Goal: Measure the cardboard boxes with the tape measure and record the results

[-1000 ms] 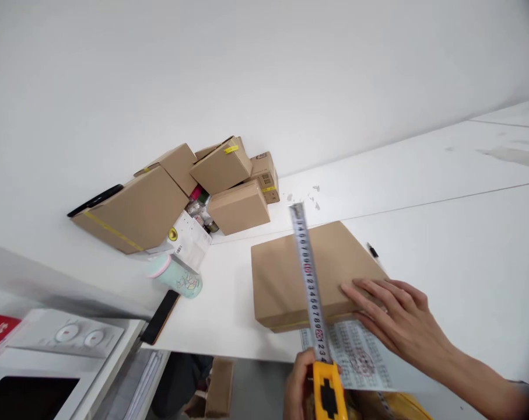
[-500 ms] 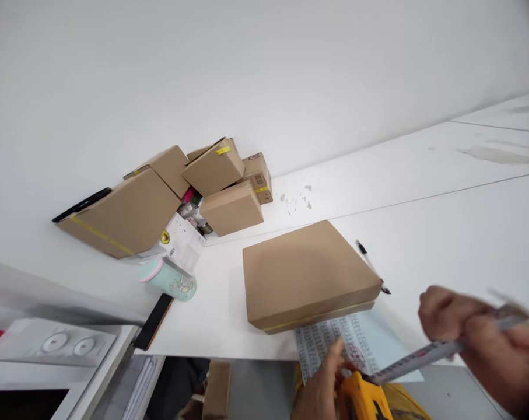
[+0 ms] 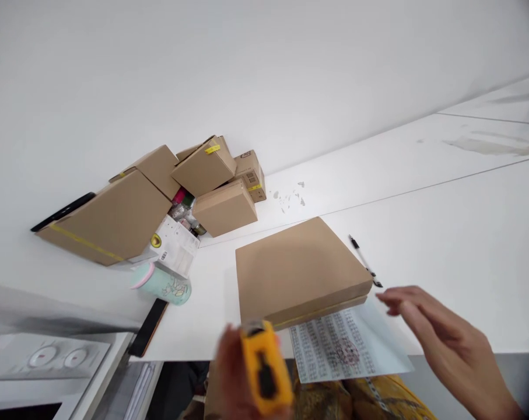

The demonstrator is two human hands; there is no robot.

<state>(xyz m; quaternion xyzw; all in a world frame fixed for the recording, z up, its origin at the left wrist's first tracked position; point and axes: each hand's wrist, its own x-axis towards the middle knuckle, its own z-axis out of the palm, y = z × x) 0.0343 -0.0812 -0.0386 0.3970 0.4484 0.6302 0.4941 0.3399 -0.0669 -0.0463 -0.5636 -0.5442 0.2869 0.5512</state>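
Note:
My left hand [image 3: 233, 373], blurred by motion, is closed around a yellow and black tape measure [image 3: 266, 368] at the table's front edge. No blade shows out of its case. On the right, my right hand [image 3: 443, 338] holds nothing, its fingers stretched toward the cardboard box [image 3: 301, 271] without touching it. That flat, closed box lies on the white table. Partly under its front edge is a printed sheet with a red round stamp [image 3: 347, 350], overhanging the table edge. A black and white pen [image 3: 364, 259] lies just right of the box, close to my right fingertips.
Several cardboard boxes [image 3: 224, 209] are stacked at the back left against the wall. By them stand a white carton [image 3: 177, 248] and a mint tumbler with a pink rim [image 3: 163, 284]. A dark flat object [image 3: 149, 328] lies at the table's left edge, above a white drawer unit [image 3: 109, 373].
The tape blade, pulled out between both hands before, has gone back into its case. My left hand has moved left and up with the tape measure. My right hand has let go and opened.

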